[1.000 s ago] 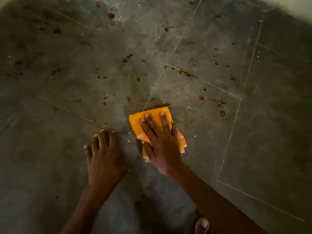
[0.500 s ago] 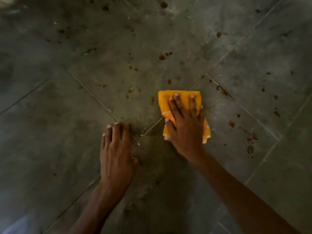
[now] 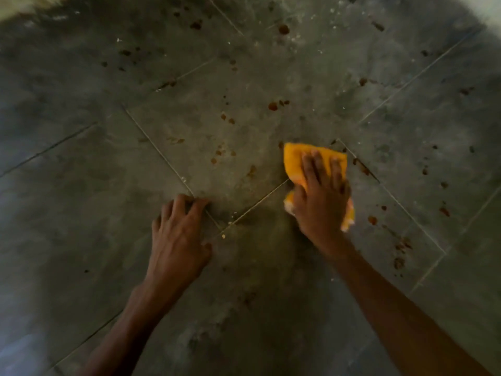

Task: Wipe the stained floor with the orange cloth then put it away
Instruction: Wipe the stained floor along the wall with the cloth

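A folded orange cloth (image 3: 294,160) lies flat on the grey tiled floor (image 3: 244,131), right of centre. My right hand (image 3: 321,198) presses down on it with fingers spread, covering most of the cloth. My left hand (image 3: 177,234) rests palm-down on the bare floor to the left, fingers apart, holding nothing. Brown stains (image 3: 272,106) dot the tiles ahead of the cloth, and more brown spots (image 3: 372,220) lie to its right.
Pale grout lines (image 3: 160,153) cross the dark tiles diagonally. A darker damp-looking patch (image 3: 271,229) lies between my two hands. Bright pale edges show at the top left corner (image 3: 24,4) and the top right corner (image 3: 488,9).
My right hand has pushed the cloth forward and to the right across the tile joint. The view has swung, so the tiles sit at a different angle. My left hand stays planted.
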`<state>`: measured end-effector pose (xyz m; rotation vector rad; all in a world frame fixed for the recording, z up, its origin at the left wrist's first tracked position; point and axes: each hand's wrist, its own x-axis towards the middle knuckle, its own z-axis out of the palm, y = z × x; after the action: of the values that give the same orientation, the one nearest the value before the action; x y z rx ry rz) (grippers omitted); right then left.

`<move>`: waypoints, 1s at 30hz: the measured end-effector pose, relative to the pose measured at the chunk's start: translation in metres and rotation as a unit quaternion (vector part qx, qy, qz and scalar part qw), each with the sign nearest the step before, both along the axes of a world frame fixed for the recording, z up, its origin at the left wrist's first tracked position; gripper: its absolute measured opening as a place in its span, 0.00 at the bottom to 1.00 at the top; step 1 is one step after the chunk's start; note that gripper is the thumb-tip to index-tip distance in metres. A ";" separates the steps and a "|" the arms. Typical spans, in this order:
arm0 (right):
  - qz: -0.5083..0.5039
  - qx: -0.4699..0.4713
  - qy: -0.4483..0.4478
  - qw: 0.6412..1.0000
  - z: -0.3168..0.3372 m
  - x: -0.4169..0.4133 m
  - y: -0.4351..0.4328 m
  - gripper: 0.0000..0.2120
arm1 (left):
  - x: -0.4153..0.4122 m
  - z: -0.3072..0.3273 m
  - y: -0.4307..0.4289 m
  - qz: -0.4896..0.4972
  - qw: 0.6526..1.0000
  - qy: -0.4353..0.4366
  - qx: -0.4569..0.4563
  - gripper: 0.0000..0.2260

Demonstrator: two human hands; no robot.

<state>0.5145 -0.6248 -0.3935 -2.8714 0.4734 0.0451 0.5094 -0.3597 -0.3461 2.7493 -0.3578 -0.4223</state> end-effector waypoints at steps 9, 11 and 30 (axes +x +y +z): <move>0.267 0.004 -0.005 0.964 0.004 -0.062 0.090 0.38 | 0.087 -0.005 0.022 0.092 0.996 -0.014 -0.006 0.34; 0.234 -0.007 -0.010 0.972 0.001 -0.070 0.061 0.36 | 0.094 -0.006 0.032 0.090 0.996 -0.005 0.004 0.39; 0.169 -0.004 -0.027 0.985 -0.003 0.073 0.091 0.31 | 0.102 -0.019 0.102 0.076 0.996 0.037 -0.014 0.51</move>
<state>0.5871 -0.5342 -0.3964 -2.9186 -0.0290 0.0225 0.6114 -0.2577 -0.3654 2.7009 -0.1334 -0.4733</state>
